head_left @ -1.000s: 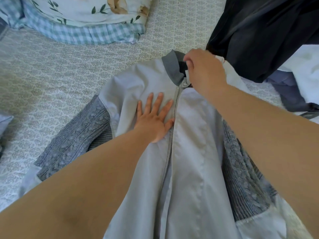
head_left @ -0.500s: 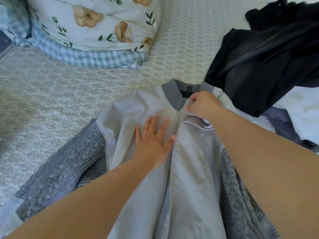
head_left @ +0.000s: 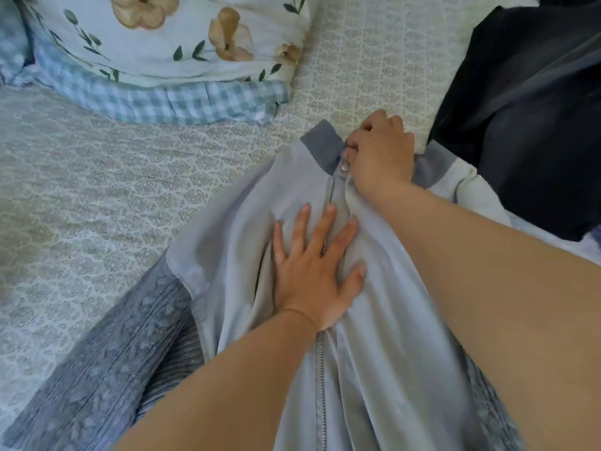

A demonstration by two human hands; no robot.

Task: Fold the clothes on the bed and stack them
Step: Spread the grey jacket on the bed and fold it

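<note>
A pale blue zip jacket (head_left: 227,242) with grey knitted sleeves (head_left: 107,362) and a grey collar (head_left: 320,144) lies face up on the bed. My left hand (head_left: 313,275) presses flat on its chest, fingers spread across the zip line. My right hand (head_left: 379,154) is at the collar, fingers curled and pinching the zip pull at the top of the zip. The jacket's right sleeve is mostly hidden behind my right forearm.
A floral pillow with a checked border (head_left: 162,60) lies at the back left. A heap of dark clothes (head_left: 527,109) sits at the right, touching the jacket's shoulder. The patterned bedspread (head_left: 97,190) stretches out on the left.
My right hand has drawn the zip up to the collar. My left hand has shifted from left of the zip onto the zip line.
</note>
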